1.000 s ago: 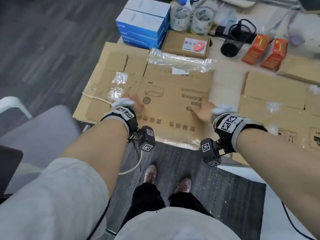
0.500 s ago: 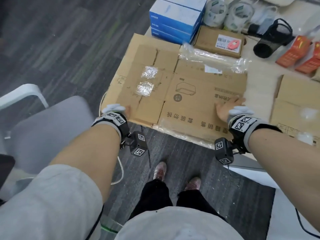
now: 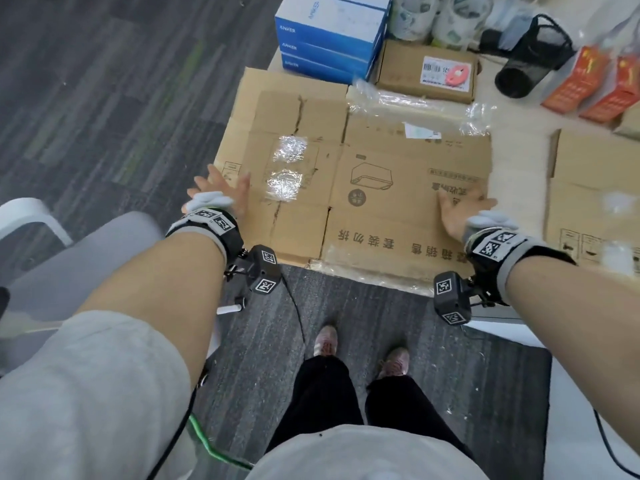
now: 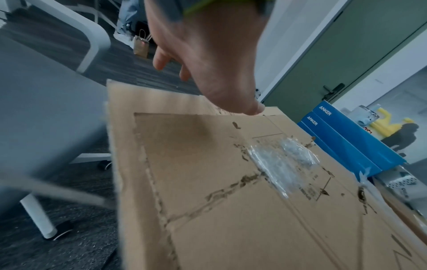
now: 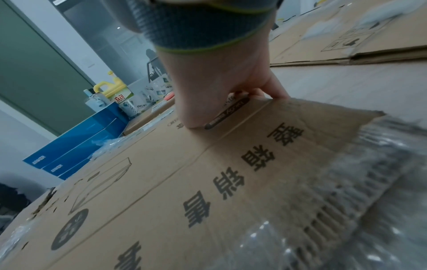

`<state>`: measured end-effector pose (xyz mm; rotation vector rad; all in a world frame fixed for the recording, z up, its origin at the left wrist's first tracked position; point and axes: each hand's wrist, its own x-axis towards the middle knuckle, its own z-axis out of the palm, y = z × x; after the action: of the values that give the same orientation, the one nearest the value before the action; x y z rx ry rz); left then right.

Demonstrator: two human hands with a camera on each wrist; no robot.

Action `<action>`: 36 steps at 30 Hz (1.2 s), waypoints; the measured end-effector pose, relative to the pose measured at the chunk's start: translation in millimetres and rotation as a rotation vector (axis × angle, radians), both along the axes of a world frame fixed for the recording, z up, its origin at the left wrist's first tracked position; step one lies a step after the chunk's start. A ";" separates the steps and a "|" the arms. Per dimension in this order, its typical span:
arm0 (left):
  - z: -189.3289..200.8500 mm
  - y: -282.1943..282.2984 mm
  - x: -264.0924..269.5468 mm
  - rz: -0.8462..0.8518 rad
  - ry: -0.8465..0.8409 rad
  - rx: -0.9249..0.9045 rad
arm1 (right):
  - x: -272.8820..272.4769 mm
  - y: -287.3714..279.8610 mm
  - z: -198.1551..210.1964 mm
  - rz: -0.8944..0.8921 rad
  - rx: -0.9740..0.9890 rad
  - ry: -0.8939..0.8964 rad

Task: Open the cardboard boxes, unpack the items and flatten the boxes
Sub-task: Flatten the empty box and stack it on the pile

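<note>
A large flattened cardboard box (image 3: pixel 381 209) with printed characters and two tape patches lies at the table's near edge, its left part overhanging. My left hand (image 3: pixel 221 188) is at its left edge with the fingers spread and straight. In the left wrist view this hand (image 4: pixel 208 64) hovers over the box's corner (image 4: pixel 231 201), its fingers reaching past the edge. My right hand (image 3: pixel 460 213) lies flat on the right end of the box. The right wrist view shows that hand (image 5: pixel 219 87) pressing down on the cardboard (image 5: pixel 184 182) near its right edge.
Crumpled clear plastic wrap (image 3: pixel 415 105) lies on the box's far edge. Behind it stand stacked blue boxes (image 3: pixel 329 36), a small labelled carton (image 3: pixel 426 69), tape rolls (image 3: pixel 440 15), a tipped black mesh holder (image 3: pixel 530 60) and orange packs (image 3: pixel 595 88). More flat cardboard (image 3: pixel 595 202) lies right; a grey chair (image 3: pixel 69 265) stands left.
My left hand has slid from the middle of the box out to its left edge. My right hand has slid towards the right edge. The box stays flat.
</note>
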<state>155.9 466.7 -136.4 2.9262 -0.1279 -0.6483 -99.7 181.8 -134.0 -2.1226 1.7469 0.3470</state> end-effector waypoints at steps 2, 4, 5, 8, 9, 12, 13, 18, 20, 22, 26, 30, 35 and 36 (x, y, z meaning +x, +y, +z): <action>3.1 -10.8 8.3 -0.016 0.036 -0.003 | 5.1 -2.5 -2.7 -0.033 -0.026 -0.015; 3.0 -15.6 10.1 -0.026 0.017 -0.024 | 5.5 -4.1 -0.3 -0.071 -0.057 -0.039; 2.2 -17.1 10.7 -0.023 0.001 -0.041 | 5.7 -5.9 2.7 -0.086 -0.058 -0.043; -0.8 -22.1 14.1 0.043 0.023 -0.171 | 6.2 -6.2 5.9 -0.124 -0.015 -0.047; -2.4 -23.8 15.2 0.042 0.024 -0.194 | 5.2 -6.2 6.8 -0.134 -0.007 -0.053; -0.1 -24.8 15.9 -0.004 -0.005 -0.088 | 0.6 -2.7 14.1 -0.148 0.014 -0.055; 1.6 -21.7 16.6 -0.033 -0.026 -0.014 | 0.8 -0.7 17.0 -0.147 0.033 -0.042; 23.1 -23.5 16.4 -0.028 -0.124 0.062 | -7.5 2.1 24.9 -0.172 0.047 -0.067; 31.0 -27.3 16.8 0.000 -0.204 0.058 | -8.6 1.3 24.1 -0.204 0.038 -0.103; 39.4 -30.8 15.9 0.027 -0.251 0.039 | -10.2 0.3 24.9 -0.231 0.024 -0.142; 55.6 -35.8 8.3 0.080 -0.288 -0.025 | -14.5 2.0 34.8 -0.256 -0.001 -0.231; 74.0 -41.8 0.0 0.122 -0.278 -0.072 | -19.5 2.8 53.2 -0.253 -0.049 -0.334; 104.9 -56.6 -10.5 0.087 -0.302 -0.113 | -36.9 -7.4 77.3 -0.247 -0.095 -0.377; 109.3 -59.0 -10.2 0.088 -0.311 -0.123 | -37.4 -9.5 79.9 -0.252 -0.104 -0.374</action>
<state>145.7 407.7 -27.1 2.8708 -0.0678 -0.1626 -137.1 172.3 -54.1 -1.8531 1.8032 -0.2006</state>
